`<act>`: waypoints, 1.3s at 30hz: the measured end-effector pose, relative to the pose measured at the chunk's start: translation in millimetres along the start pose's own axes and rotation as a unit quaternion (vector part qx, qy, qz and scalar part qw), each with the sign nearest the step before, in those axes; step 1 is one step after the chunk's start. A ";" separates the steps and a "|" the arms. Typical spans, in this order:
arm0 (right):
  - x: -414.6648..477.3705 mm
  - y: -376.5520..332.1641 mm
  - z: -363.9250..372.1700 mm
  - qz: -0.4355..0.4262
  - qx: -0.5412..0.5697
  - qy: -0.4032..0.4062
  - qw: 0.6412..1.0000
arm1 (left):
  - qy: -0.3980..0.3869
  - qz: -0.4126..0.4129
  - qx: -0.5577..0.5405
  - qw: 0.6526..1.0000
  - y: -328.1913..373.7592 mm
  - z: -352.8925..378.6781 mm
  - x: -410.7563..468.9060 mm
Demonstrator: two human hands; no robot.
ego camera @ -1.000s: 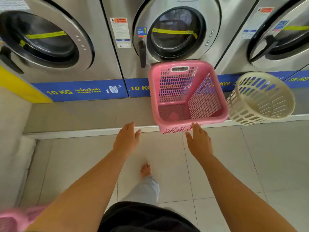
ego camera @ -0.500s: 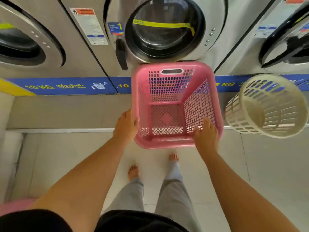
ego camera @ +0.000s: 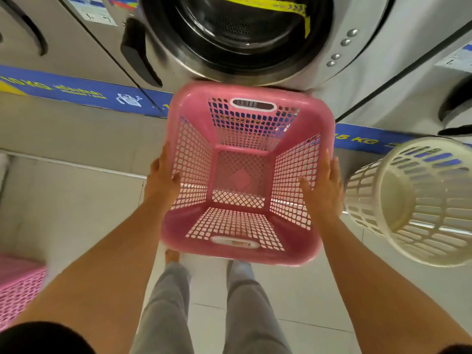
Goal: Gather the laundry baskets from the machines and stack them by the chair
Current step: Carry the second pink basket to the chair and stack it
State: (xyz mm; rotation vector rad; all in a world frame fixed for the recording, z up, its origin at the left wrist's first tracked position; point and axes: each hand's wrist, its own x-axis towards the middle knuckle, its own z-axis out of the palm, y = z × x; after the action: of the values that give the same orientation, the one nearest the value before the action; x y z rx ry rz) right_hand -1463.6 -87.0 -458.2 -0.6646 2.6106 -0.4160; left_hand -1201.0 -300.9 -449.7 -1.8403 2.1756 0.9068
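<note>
Two bare hands, left hand [ego camera: 161, 180] and right hand [ego camera: 323, 185], grasp the sides of a square pink plastic mesh basket [ego camera: 245, 172] above the pale tiled floor [ego camera: 76, 208]. Beside it lies a round cream slotted basket [ego camera: 419, 203]; behind stands a steel washing machine [ego camera: 242, 39].

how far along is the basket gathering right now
Done: nothing visibly stacked; no chair is in view. In hand: the left hand and right hand press on opposite sides of the square pink basket in front of the washer. Left: the round cream basket sits untouched at right, and another pink basket shows at the lower left edge.
</note>
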 end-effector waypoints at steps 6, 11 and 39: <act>13.5 18.4 7.9 -0.042 0.057 -0.012 0.997 | 0.020 0.023 0.002 1.000 -5.6 2.6 13.4; 5.1 15.6 8.1 -0.047 0.067 0.014 0.997 | 0.025 0.029 -0.001 0.999 -11.1 2.2 1.2; -306.8 -233.9 90.4 -0.340 0.064 -0.097 0.933 | 0.292 -0.149 -0.154 0.932 -393.7 -140.4 -292.8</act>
State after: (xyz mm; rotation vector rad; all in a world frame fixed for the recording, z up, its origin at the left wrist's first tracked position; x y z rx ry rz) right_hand -1086.3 -144.1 -351.5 -1.4786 2.0817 -0.6726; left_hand -726.9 -153.4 -332.1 -2.8019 2.0133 0.7295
